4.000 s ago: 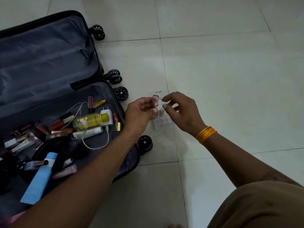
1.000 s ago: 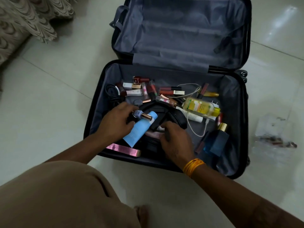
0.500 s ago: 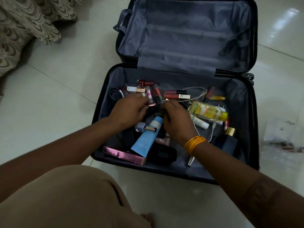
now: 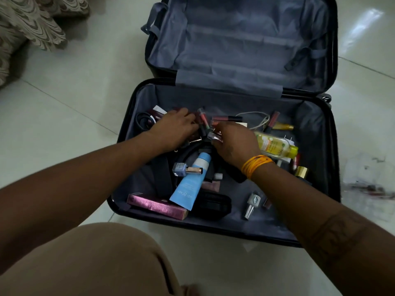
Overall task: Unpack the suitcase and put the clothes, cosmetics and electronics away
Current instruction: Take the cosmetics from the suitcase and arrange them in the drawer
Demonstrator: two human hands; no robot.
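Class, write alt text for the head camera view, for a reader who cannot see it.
A person's left hand and right hand gather small cosmetic tubes in an open suitcase on a tiled floor. A blue tube, a yellow bottle and a white cable lie among them.
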